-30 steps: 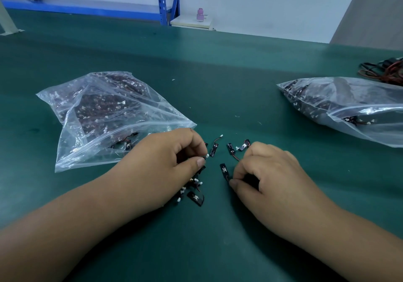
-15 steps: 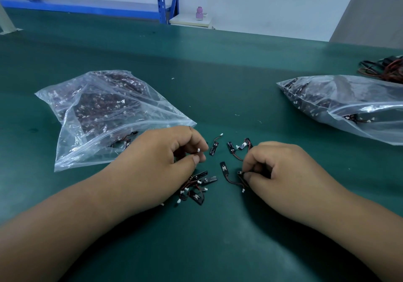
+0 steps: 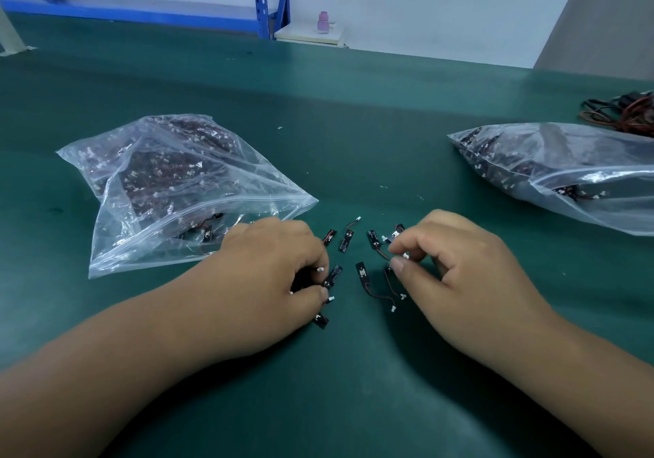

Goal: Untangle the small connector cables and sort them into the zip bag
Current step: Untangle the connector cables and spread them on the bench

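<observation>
Green table (image 3: 354, 111) bears left zip bag (image 3: 170, 188), right zip bag (image 3: 573, 164), loose connector cables (image 3: 360, 270), tangled wires (image 3: 623, 114).

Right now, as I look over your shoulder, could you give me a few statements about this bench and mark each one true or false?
1. Two clear bags lie on the green table: the left zip bag and the right zip bag. True.
2. The left hand lies flat and empty. False: its fingers curl round a clump of small connector cables.
3. The right hand pinches one connector cable between thumb and fingertip. True.
4. Every cable is inside a bag. False: several loose cables lie on the table between the hands.
5. A tangle of red and black wires lies at the far right. True.
</observation>
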The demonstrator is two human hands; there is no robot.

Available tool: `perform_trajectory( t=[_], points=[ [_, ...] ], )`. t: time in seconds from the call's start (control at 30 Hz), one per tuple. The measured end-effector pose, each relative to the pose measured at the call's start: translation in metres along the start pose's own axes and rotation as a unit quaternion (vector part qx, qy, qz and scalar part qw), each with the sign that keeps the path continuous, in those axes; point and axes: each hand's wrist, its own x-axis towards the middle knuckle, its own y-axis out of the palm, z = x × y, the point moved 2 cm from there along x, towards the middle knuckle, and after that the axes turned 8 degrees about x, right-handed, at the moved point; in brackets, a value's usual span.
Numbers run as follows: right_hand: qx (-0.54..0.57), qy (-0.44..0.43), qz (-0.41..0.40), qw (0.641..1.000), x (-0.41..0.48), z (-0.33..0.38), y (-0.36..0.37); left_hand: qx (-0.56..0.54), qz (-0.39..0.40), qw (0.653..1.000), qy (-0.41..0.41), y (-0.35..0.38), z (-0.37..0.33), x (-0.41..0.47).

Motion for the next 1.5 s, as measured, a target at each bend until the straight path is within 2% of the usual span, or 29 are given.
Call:
perform_trajectory(
  t=[0.23,0.53,0.67,0.8,0.9,1.07,1.23,1.5],
  points=[
    [-0.013,-0.070,0.074,0.995,-0.006,0.019,0.010,-0.018,-0.052,0.997,0.047,-0.003,-0.010,-0.001],
    [0.028,-0.074,0.047,0.996,-0.006,0.024,0.019,-0.039,-0.053,0.996,0.062,-0.001,-0.013,-0.001],
    [0.120,-0.045,0.026,0.991,-0.003,0.022,0.013,-0.047,-0.040,0.997,0.056,-0.002,-0.011,-0.001],
    [0.266,0.024,0.008,0.964,0.000,0.017,0.004,-0.063,-0.028,0.996,0.051,-0.003,-0.008,-0.002],
    [0.310,0.065,-0.009,0.948,0.005,0.008,-0.003,-0.062,-0.019,0.997,0.050,-0.004,-0.006,-0.002],
    [0.261,0.103,-0.044,0.959,0.017,-0.013,-0.016,-0.042,-0.026,0.998,0.048,-0.006,-0.004,-0.003],
    [0.207,0.143,-0.010,0.968,0.021,-0.030,-0.016,-0.054,-0.039,0.997,0.040,-0.006,-0.003,-0.002],
    [0.182,0.132,-0.016,0.974,0.020,-0.035,-0.011,-0.091,-0.054,0.994,0.011,-0.003,0.001,-0.001]
  ],
)
